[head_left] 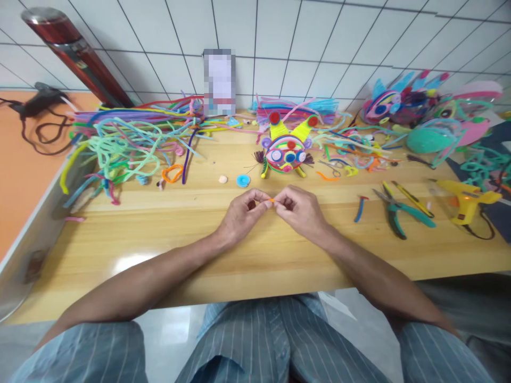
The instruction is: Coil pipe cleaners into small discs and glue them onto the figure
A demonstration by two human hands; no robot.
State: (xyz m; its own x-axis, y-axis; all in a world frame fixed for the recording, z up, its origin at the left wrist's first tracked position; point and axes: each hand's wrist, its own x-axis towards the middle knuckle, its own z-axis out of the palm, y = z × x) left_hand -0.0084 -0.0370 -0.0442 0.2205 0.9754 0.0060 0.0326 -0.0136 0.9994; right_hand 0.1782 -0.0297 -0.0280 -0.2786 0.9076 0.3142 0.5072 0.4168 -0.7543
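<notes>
On the wooden table [159, 250] a big heap of colourful pipe cleaners [131, 138] lies at the far left, and a small round craft figure [288, 150] with yellow ears stands just far of the hands. Between the figure and the hands, a little to the left, lie a blue coiled disc [242, 181] and a small pale coil [222, 179]. To the right there are pliers with teal handles [399, 213], and further right a yellow glue gun [465, 201]. Nothing stands between the two hands and the person. A short orange piece [271, 200] is exactly in the gap where the two hands meet, above the table near its middle. The left hand [241, 213] pinches its left end with thumb and finger closed tightly, and the right hand [299, 209] pinches the right end in the same way. Only a small part of the piece is visible between the fingertips; its full shape I cannot tell.
</notes>
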